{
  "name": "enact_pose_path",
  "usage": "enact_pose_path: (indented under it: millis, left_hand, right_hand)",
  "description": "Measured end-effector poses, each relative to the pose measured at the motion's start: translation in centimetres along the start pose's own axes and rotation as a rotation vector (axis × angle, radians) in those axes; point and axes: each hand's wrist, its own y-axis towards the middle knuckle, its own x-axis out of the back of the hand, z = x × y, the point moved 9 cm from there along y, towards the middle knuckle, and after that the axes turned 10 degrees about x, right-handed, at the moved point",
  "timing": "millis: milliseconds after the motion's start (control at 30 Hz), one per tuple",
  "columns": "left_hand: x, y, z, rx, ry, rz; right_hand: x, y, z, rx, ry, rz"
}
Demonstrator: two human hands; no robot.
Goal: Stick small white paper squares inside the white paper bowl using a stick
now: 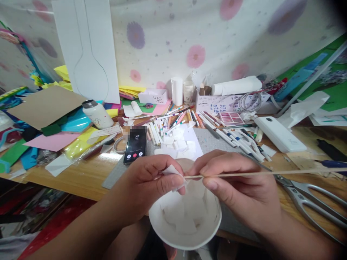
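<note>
White paper (pixel 170 169) pinched in my left hand (pixel 155 182), at one end of the stick (pixel 295 172) my right hand (pixel 238 184) grips above the bowl (pixel 186 242), might tear or drop in should I twist too hard or loosen hold.

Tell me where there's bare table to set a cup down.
The largest bare patch is the wooden table between the white paper scrap, the grey mat and the front edge. The mat's corner, in front of the phone, is bare but small. Crowded: markers beyond the bowl, coloured paper at left, scissors at right.
</note>
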Motion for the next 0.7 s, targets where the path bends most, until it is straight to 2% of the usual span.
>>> enact_pose_path:
  millis: [700]
  left_hand:
    - [0.01, -0.26, 0.0, -0.038, 0.052, 0.003]
  right_hand:
    - [-0.27, 0.24, -0.22, -0.021, 0.021, 0.078]
